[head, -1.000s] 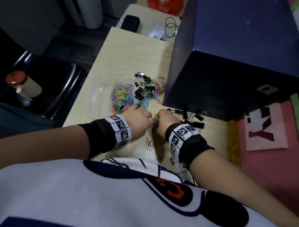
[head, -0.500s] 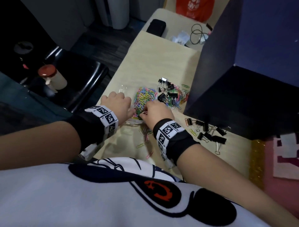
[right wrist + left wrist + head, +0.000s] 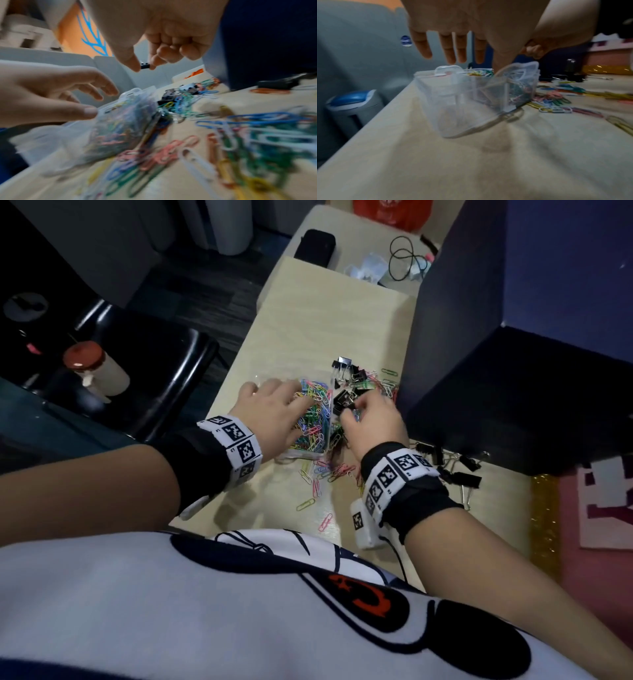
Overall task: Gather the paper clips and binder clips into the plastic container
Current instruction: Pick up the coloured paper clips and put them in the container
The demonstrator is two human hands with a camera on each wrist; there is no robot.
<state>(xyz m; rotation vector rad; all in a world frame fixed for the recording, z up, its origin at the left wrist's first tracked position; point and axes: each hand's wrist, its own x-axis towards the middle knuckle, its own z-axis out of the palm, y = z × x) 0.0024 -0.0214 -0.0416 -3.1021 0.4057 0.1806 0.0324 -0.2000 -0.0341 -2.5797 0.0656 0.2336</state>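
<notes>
Head view, container: a clear plastic container (image 3: 310,419) with coloured wire paper clips (image 3: 313,405) inside sits on the pale wooden table (image 3: 329,313).
Head view, left hand: the left hand (image 3: 270,414) is spread over the container, fingers extended.
Head view, right hand: the right hand (image 3: 371,419), just right of the container, has curled fingers at a small black binder clip (image 3: 344,400).
Head view, loose clips: more paper clips lie on the table near the container's front side; further black binder clips (image 3: 459,470) lie well right of it, beside a dark blue box (image 3: 513,354).
Left wrist view: the left hand (image 3: 471,27) hangs above the open container (image 3: 471,94), fingers (image 3: 450,50) straight and apart, gripping nothing.
Right wrist view: the right hand (image 3: 159,40) pinches the binder clip (image 3: 145,66) between thumb and forefinger, above and right of the container (image 3: 123,121); the left hand's (image 3: 51,92) thumb touches the container's rim. The picture is blurred.
</notes>
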